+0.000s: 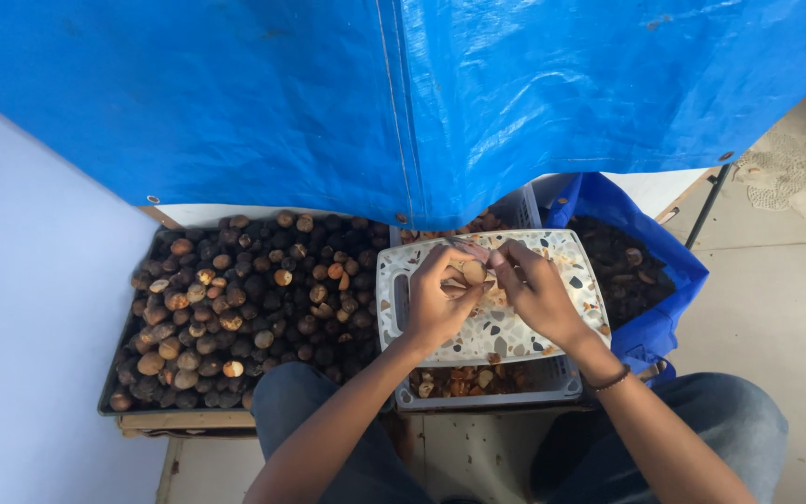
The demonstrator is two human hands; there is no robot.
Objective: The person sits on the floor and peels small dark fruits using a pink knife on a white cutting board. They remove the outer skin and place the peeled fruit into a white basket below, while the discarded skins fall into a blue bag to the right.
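1. Far left of the frame: a plain pale wall (30, 308) runs down the side, and it hems in the tray beside it.
2. Left of centre: a shallow tray (123, 407) heaped with dark and tan round nuts (235, 299); its near edge rests on a wooden strip, just above the person's left knee.
3. Across the top: a blue tarpaulin (403, 93) hangs over the far edge of the tray and of the basket, so what lies behind is hidden.
4. Centre: the left hand (436, 299) is curled, fingertips pinching a small pale nut (473, 272) — the nut sits between both hands, above a speckled stone slab (506, 331).
5. Right of it: the right hand (534, 289) closes its fingers on the same nut from the other side, with what looks like a thin blade — too small to be sure.
6. The slab lies across a white slotted basket (566, 383); brown peeled pieces (464, 380) show in the basket below the slab's near edge.
7. Centre right: a blue bag (655, 327) of dark husks touches the basket's right side.
8. Far right: bare pale floor (776, 308) gives the only open room.
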